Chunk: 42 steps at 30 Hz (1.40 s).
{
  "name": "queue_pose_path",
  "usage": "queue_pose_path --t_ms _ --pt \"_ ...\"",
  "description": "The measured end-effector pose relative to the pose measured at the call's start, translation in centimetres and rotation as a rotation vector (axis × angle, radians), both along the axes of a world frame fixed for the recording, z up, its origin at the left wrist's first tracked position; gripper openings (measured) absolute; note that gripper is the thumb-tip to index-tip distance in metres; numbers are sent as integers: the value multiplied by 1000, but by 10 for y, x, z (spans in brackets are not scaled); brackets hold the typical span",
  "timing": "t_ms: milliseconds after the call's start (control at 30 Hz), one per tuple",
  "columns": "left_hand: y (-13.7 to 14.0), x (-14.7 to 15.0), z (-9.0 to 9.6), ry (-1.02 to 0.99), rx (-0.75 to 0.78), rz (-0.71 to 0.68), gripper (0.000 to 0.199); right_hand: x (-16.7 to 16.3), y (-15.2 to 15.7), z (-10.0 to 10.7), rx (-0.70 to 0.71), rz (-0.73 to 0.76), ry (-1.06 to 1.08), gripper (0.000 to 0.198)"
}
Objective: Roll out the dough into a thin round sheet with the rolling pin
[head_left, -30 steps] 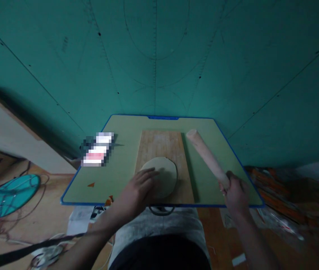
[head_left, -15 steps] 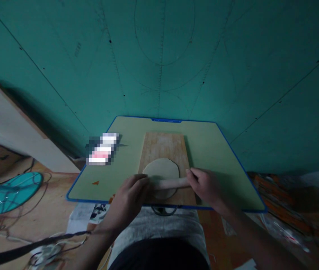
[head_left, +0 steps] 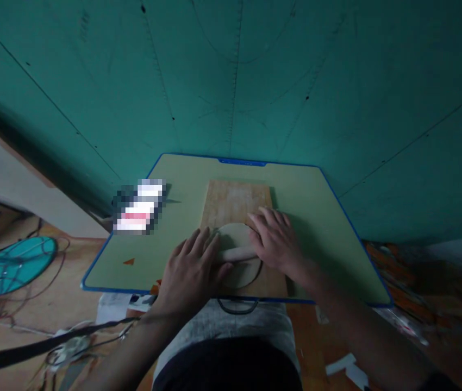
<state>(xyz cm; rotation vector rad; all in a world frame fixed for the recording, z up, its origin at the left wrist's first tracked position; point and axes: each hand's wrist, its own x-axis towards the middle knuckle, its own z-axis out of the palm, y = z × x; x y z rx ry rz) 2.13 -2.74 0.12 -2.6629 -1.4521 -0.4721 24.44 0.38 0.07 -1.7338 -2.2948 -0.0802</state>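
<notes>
A pale rolling pin [head_left: 237, 254] lies crosswise over a round, flat sheet of dough [head_left: 235, 233], on a wooden board [head_left: 235, 198]. My left hand [head_left: 192, 266] rests over the pin's left end, fingers stretched forward and the thumb pointing right across the dough. Over the right end lies my right hand [head_left: 275, 239], its fingers also stretched out and reaching past the dough's edge onto the board. Both hands are open, and their palms hide the pin's ends.
Under the board is a pale green tabletop [head_left: 316, 228] with a blue rim, against a green wall [head_left: 231, 81]. A blurred-out phone-like object [head_left: 139, 209] stands at the left, near a small orange scrap [head_left: 129, 262]. Cables and a turquoise round base [head_left: 19, 266] occupy the floor at left.
Both hands have gone from fingers curled round the pin's ends to fingers stretched out over it. My right hand has shifted inward and forward. The view has tilted slightly down.
</notes>
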Motion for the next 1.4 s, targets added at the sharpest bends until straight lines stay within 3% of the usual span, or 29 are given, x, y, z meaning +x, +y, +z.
queue_pose_path --t_ms 267,367,500,600,800,933,1133,1300,1400 --pt "40 2 1 37 -102 53 83 -2 59 -6 -36 -1 53 39" --pt "62 0 4 19 -153 81 83 -9 87 -6 -48 -29 54 31" --pt "78 -1 7 25 -151 113 68 -14 105 -1 16 -77 71 29" --pt "64 1 4 49 -100 78 62 -11 86 1 59 -64 94 30" --pt "-12 9 -13 -19 15 78 53 -1 11 -3 120 11 71 29" --pt "-29 11 -18 -49 24 75 62 -7 6 -4 79 18 33 33" --pt "19 4 -5 31 -32 130 77 -24 60 -1 -5 63 55 34" --pt "65 -10 0 107 -74 49 76 -36 95 3 -89 -52 69 29" --pt "79 -15 -1 109 -72 49 71 -40 99 5 -106 -129 83 29"
